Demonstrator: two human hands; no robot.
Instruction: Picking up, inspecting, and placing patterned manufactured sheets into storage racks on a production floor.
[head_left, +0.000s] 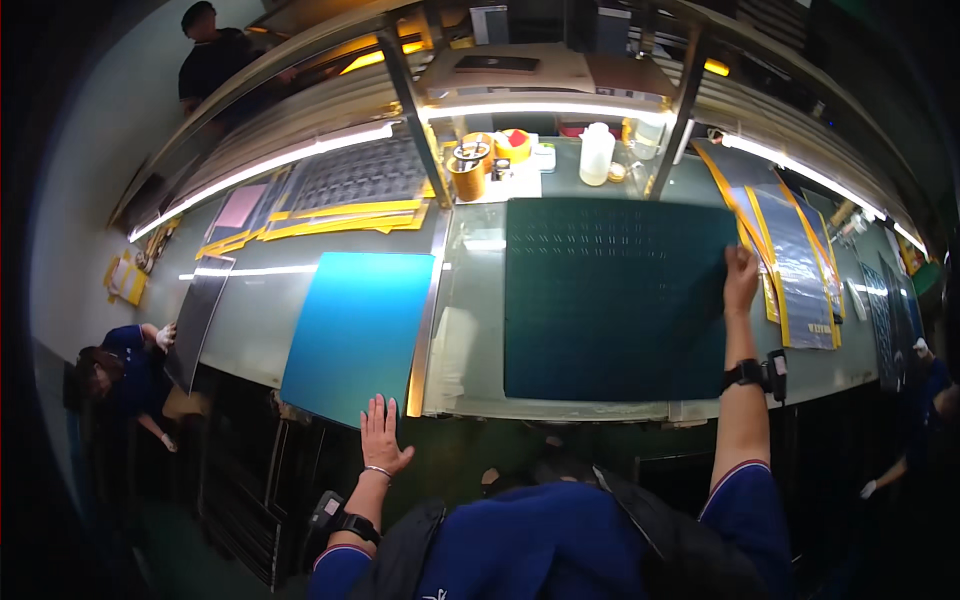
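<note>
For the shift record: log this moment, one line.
left hand: open, at near edge of blue panel, contact unclear | right hand: gripping right edge of dark panel | white bottle: upright

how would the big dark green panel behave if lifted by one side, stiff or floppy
Probably fairly stiff: the dark green panel looks flat, with no visible fold or sag. Being broad, it may tip or twist if lifted only from the side where the right hand holds it. It seems unlikely to roll, given its flat, rectangular shape.

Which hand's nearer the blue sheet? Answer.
Left: the left hand is at the near edge of the blue sheet; the right hand farther right, at the right edge of the dark green panel.
</note>
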